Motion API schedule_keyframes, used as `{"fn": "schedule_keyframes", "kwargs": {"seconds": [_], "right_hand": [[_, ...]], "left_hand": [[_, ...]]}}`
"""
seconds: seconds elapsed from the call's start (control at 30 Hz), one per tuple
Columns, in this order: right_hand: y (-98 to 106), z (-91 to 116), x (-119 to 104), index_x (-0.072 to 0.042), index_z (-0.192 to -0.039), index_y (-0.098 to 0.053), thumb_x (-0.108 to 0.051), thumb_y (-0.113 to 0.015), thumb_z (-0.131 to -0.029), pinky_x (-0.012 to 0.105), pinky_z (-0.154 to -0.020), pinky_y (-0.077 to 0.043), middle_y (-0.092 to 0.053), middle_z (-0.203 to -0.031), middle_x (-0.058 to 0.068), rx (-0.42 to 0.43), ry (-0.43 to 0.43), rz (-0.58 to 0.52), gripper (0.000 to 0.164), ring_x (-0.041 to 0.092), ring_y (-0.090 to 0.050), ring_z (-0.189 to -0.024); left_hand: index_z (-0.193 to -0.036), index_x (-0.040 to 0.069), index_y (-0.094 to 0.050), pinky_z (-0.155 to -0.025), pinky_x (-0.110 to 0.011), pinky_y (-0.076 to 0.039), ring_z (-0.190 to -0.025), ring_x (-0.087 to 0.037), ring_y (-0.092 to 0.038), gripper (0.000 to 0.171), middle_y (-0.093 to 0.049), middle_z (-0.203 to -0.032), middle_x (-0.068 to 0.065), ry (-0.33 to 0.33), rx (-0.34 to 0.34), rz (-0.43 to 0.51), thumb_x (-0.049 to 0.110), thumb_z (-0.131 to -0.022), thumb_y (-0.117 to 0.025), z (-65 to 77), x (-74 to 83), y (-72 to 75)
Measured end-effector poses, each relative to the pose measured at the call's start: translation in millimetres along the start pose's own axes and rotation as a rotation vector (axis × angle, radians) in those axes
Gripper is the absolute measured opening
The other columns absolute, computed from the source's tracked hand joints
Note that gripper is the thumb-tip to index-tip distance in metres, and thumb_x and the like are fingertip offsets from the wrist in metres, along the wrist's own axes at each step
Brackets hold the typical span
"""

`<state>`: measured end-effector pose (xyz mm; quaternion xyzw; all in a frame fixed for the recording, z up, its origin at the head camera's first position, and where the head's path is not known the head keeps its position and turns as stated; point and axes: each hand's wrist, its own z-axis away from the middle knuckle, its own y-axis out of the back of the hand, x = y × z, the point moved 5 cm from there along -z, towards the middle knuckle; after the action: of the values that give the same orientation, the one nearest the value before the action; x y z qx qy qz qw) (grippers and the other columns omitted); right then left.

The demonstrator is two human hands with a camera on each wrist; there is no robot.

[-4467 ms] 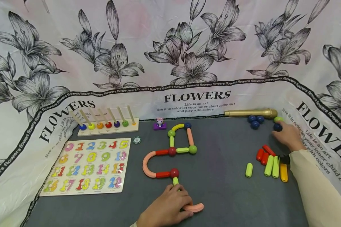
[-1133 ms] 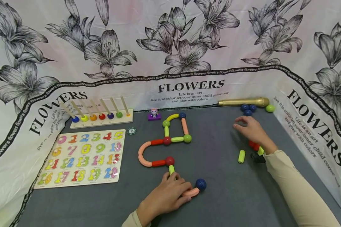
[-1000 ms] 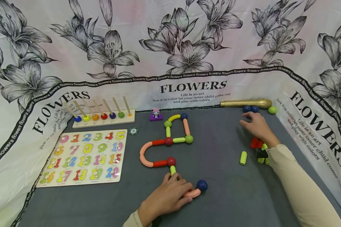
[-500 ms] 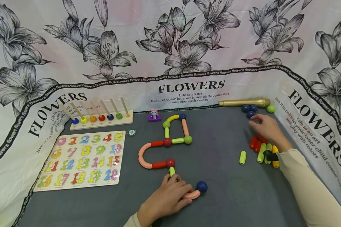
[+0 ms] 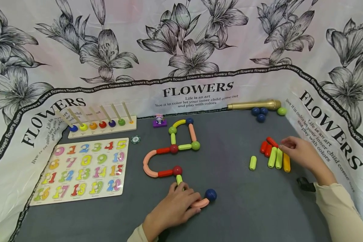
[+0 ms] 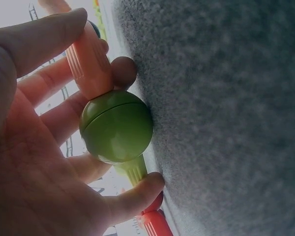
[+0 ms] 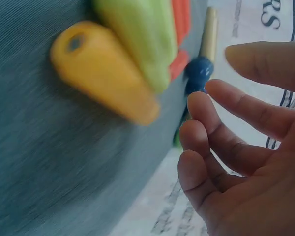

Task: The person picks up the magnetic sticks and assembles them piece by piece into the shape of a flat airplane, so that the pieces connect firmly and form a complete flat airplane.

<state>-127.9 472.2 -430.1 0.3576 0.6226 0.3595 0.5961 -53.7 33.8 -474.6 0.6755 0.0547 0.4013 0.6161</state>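
My left hand holds a curved pink stick low on the table. In the left wrist view thumb and fingers pinch the pink stick; the green ball joined to it lies before the palm. A light-green stick links this end to a red ball of the ball-and-stick figure. At the pink stick's far end sits a blue ball. My right hand, holding nothing, hovers with loosely bent fingers beside a yellow stick, near light-green sticks and red sticks.
A lone light-green stick lies left of the stick group. Behind are three blue balls, a green ball and a gold microphone. A number board, peg rack, chip and figurine occupy the left and back.
The right hand placed a blue ball at the pink stick's end, reached back near the blue balls, then moved forward and right to the sticks. The left hand keeps its hold.
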Motion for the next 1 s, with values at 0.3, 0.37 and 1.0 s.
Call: {"fn": "schedule_keyframes", "kwargs": {"seconds": [0.3,0.37,1.0], "right_hand": [[-18.7,16.6,28.5,0.015,-0.122,-0.054,-0.014,-0.069,-0.099,0.036,-0.063,-0.048,-0.069,-0.092,0.017,-0.162,-0.158,-0.041,0.04,0.022,-0.059,-0.075],[-22.0,16.9,30.8,0.017,-0.125,-0.05,-0.017,-0.068,-0.1,0.039,-0.064,-0.048,-0.069,-0.094,0.021,-0.183,-0.182,-0.052,0.045,0.024,-0.061,-0.076],[-20.0,18.1,18.3,0.013,-0.105,-0.059,-0.019,-0.066,-0.101,0.035,-0.058,-0.043,-0.061,-0.082,0.014,-0.041,-0.146,0.013,0.033,0.024,-0.053,-0.068]], "left_hand": [[-0.121,0.028,-0.071,-0.105,-0.055,-0.041,-0.116,-0.015,-0.053,0.018,-0.065,-0.107,0.016,0.01,0.005,-0.009,0.034,-0.105,-0.073,5.4,-2.4,3.8],[-0.121,0.028,-0.071,-0.104,-0.055,-0.041,-0.115,-0.014,-0.053,0.018,-0.065,-0.107,0.016,0.007,0.01,-0.016,0.035,-0.105,-0.073,6.3,-2.8,4.8],[-0.122,0.029,-0.071,-0.104,-0.05,-0.04,-0.12,-0.016,-0.053,0.018,-0.065,-0.109,0.017,0.002,0.002,0.021,0.034,-0.105,-0.073,1.7,-2.2,2.2]]}}
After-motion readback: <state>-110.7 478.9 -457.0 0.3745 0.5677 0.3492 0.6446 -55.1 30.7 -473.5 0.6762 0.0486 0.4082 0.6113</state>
